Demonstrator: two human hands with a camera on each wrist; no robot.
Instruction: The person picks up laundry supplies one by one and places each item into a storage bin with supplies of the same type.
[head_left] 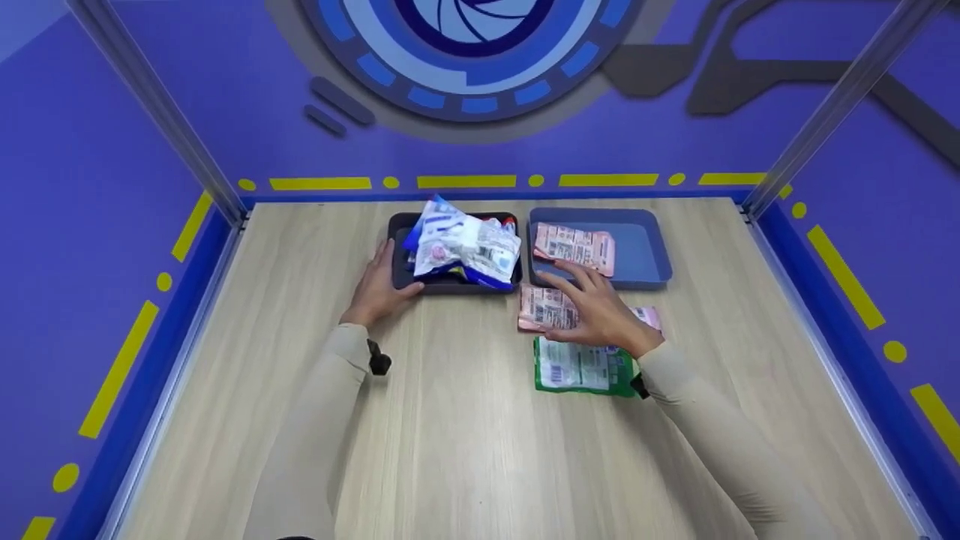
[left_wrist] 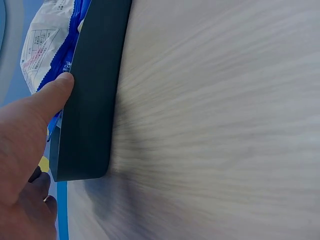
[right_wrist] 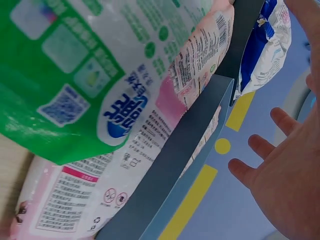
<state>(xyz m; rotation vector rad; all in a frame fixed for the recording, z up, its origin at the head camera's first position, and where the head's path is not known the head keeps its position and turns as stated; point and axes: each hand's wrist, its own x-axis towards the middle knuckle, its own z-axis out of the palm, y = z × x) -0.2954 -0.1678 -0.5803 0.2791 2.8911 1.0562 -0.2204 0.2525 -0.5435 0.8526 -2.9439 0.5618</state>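
My left hand grips the left front corner of a black tray, its thumb at the front rim and its fingers along the left side. White-and-blue plastic packets are heaped in that tray. My right hand, fingers spread, hovers above a pink packet lying before the blue-grey tray. Inside the blue-grey tray lies another pink packet. Under the right wrist are a green-and-white packet and a pink-and-white packet, partly hidden by the hand and the green packet.
Both trays stand side by side near the back of the wooden table. Purple-blue walls with yellow markings enclose the table at the back and both sides.
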